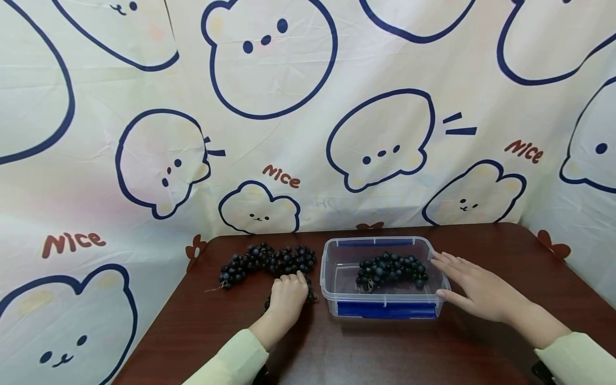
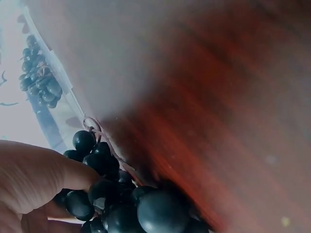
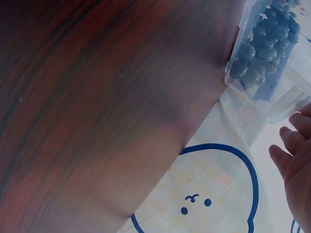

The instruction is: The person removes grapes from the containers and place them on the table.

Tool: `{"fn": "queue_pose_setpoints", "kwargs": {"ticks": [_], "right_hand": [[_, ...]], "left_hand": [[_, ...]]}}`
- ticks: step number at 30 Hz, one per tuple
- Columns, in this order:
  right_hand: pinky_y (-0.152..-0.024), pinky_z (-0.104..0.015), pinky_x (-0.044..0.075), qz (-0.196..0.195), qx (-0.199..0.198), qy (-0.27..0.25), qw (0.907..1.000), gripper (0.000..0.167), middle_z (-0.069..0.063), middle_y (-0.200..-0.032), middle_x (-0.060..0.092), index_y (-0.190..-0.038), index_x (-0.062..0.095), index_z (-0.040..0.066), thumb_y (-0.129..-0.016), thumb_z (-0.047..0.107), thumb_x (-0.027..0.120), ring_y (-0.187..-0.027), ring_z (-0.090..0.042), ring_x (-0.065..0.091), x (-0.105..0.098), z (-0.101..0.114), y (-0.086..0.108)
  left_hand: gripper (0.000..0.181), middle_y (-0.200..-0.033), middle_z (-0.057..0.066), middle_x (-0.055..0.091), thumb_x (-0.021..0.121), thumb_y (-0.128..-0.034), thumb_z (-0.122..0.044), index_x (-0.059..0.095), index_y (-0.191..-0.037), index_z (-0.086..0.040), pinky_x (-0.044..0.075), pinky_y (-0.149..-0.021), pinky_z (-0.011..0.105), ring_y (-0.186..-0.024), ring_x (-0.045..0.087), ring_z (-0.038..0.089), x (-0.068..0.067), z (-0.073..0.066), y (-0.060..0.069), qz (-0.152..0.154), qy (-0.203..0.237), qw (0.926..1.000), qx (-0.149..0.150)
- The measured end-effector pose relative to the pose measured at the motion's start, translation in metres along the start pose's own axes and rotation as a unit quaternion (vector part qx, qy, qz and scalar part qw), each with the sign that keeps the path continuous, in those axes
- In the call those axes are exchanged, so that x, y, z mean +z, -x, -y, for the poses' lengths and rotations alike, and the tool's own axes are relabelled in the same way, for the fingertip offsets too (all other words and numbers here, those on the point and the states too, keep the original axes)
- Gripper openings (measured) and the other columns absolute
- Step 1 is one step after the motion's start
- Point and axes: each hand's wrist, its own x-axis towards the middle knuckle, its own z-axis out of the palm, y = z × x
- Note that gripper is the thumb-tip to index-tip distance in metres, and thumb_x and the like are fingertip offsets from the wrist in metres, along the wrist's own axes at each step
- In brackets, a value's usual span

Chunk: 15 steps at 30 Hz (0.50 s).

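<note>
Bear-print cloth (image 1: 274, 69) behind table (image 1: 394, 353). Near table's far-left corner, grapes (image 1: 262, 260) lay unboxed; nearer front edge, left hand (image 1: 287, 294) pinched another bunch (image 2: 121, 213), also unboxed. Box (image 1: 385, 309) held one bunch (image 1: 392, 270) already. Right hand (image 1: 481, 291), fingers extended, gripping nothing, at box's right rim.

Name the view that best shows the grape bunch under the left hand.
Left wrist: the grape bunch appears close and large, though cut off below. In the head view, the left hand hides much of it; the right wrist view misses it.
</note>
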Motion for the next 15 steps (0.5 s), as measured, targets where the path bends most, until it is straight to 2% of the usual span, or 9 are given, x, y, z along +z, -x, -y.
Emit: {"fn": "queue_pose_setpoints", "kwargs": {"ticks": [8,15], "right_hand": [[-0.099,-0.061,0.037,-0.001,-0.003,0.002,1.0,0.069,-0.019,-0.149,0.038,-0.146,0.045,0.007,-0.093,0.049,0.06,-0.134,-0.04,0.038,0.0003,-0.0006,-0.0005],[-0.099,-0.061,0.036,0.0,-0.002,0.001,1.0,0.068,-0.019,-0.15,0.038,-0.146,0.044,0.006,-0.093,0.046,0.062,-0.134,-0.041,0.038,0.0004,-0.0005,-0.0003]], "left_hand": [[0.028,-0.088,0.013,0.071,0.073,-0.0864,-0.016,0.072,-0.112,-0.004,0.056,-0.063,0.035,-0.077,0.068,0.027,-0.0029,0.0001,-0.0002,0.065,0.004,0.9977,0.017],[0.033,-0.091,0.012,0.07,0.073,-0.0867,-0.017,0.07,-0.118,-0.006,0.055,-0.064,0.035,-0.078,0.066,0.024,-0.0035,0.0016,-0.001,0.098,0.018,0.9947,0.025]]}}
